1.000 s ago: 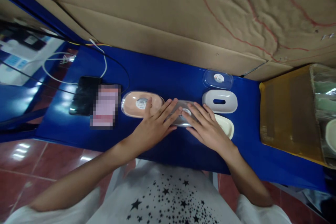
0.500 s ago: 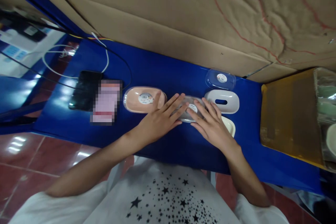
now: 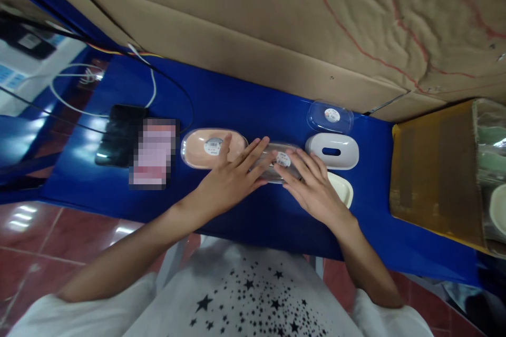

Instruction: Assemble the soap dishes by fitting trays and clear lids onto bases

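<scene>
Touching a clear, rounded plastic lid (image 3: pixel 282 158) with the spread fingers of the left hand (image 3: pixel 233 178) and right hand (image 3: pixel 317 189), between front and back edges of the blue desk (image 3: pixel 241 102), just beside a peach oval plastic dish (image 3: pixel 197 148).

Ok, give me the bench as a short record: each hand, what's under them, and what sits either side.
left hand: open, fingers on clear container, thumb over peach container
right hand: open, fingers on clear container
clear container: round sticker on top; partly covered by fingers
left side: peach container, round sticker; black device; blurred-out rectangle
right side: slotted white piece; cream dish, partly hidden; cardboard box
beyond white piece: clear lid-like piece, round sticker
</scene>
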{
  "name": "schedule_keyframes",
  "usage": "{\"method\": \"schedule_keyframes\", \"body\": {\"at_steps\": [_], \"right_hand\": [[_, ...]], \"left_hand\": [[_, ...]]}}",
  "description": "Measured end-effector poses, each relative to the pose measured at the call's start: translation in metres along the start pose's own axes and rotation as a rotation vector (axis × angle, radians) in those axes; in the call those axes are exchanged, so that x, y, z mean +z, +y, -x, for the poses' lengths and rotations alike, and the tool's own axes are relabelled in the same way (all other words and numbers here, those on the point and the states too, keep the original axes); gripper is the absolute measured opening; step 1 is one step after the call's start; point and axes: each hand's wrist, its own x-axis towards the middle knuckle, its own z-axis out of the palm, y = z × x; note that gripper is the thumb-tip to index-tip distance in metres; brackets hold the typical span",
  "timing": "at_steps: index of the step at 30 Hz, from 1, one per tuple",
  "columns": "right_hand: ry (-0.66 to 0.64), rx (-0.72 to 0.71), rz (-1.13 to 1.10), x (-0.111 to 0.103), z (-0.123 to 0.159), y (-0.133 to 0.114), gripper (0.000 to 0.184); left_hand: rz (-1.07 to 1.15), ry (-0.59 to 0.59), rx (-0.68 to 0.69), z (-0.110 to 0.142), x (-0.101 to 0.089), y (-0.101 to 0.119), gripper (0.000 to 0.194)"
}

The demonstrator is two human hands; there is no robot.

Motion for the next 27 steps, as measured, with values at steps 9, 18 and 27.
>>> {"method": "schedule_keyframes", "body": {"at_steps": [9, 18, 27], "right_hand": [[-0.012, -0.015, -0.002, 0.005, 0.000, 0.002, 0.080], [0.000, 0.013, 0.013, 0.005, -0.001, 0.002, 0.086], [-0.011, -0.001, 0.035, 0.012, -0.002, 0.004, 0.091]], "left_hand": [[-0.009, 0.001, 0.000, 0.007, 0.004, 0.002, 0.078], [0.003, 0.037, -0.006, 0.005, 0.009, 0.002, 0.084], [-0.034, 0.053, 0.010, 0.003, 0.005, -0.001, 0.065]]}}
